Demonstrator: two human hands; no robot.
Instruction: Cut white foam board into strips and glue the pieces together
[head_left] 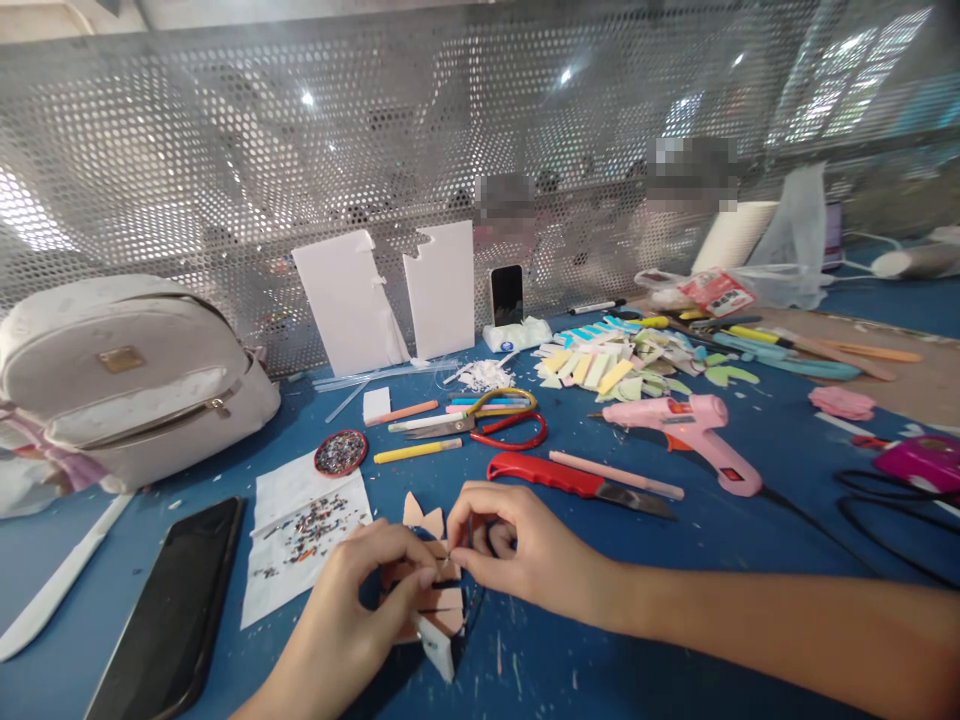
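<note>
On the blue desk [750,560] we see a white backpack [127,380] at far left, a black phone [169,610] lying near it, and a paper sheet [300,540] scattered with glitter. Further back lie scissors [495,415], a red utility knife [577,482], a pink glue gun [686,430] and what may be foam scraps [615,365].

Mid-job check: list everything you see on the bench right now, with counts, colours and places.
backpack: one, cream, far left
smartphone: one, black, flat at lower left
paper sheet: one, white, glitter-strewn, right of smartphone
foam boards: two, white, upright at back
scissors: one pair, yellow and red handles, centre
utility knife: one, red, centre front
glue gun: one, pink, right of centre
foam scraps: pile, mixed colours, behind glue gun
craft piece: one, peach, low centre
left hand: one, grip on craft piece
right hand: one, grip on craft piece
</note>
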